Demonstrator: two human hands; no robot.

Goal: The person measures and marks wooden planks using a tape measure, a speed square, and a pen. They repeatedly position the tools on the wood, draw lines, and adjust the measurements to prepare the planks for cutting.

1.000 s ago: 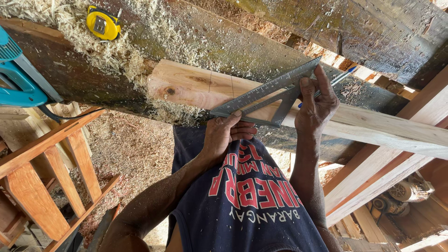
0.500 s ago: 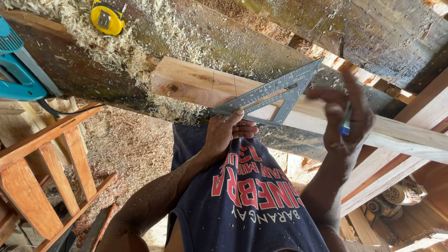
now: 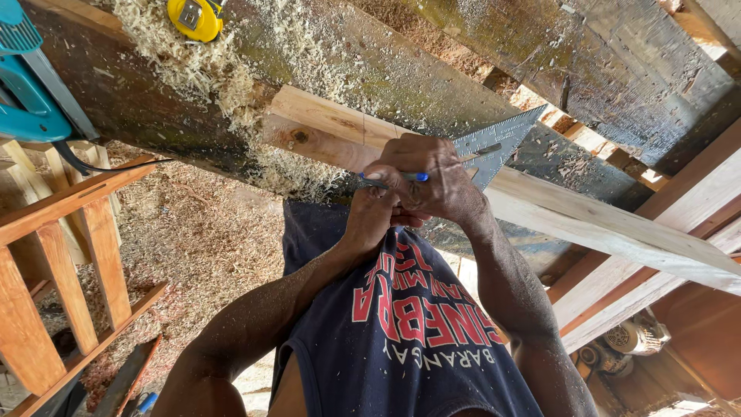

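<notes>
— At centre frame of the head view, what do the two hands hold?

— The right hand (image 3: 432,181) pinches a blue pen (image 3: 394,178) between curled fingers, its tip lying on the pale wooden plank (image 3: 324,127). The left hand (image 3: 372,218) sits just below and behind it, fingers folded together against the plank's near edge; what it grips cannot be told.

— Where is the metal square?

— The grey triangular square (image 3: 502,139) lies flat on the plank, right of centre, partly under the right hand.

— What surrounds them?

— A yellow tape measure (image 3: 197,17) rests in wood shavings at upper left of centre, on the dark workbench (image 3: 139,100); a teal power tool (image 3: 27,100) occupies the far upper left; a wooden frame (image 3: 69,255) stands at lower left.
</notes>
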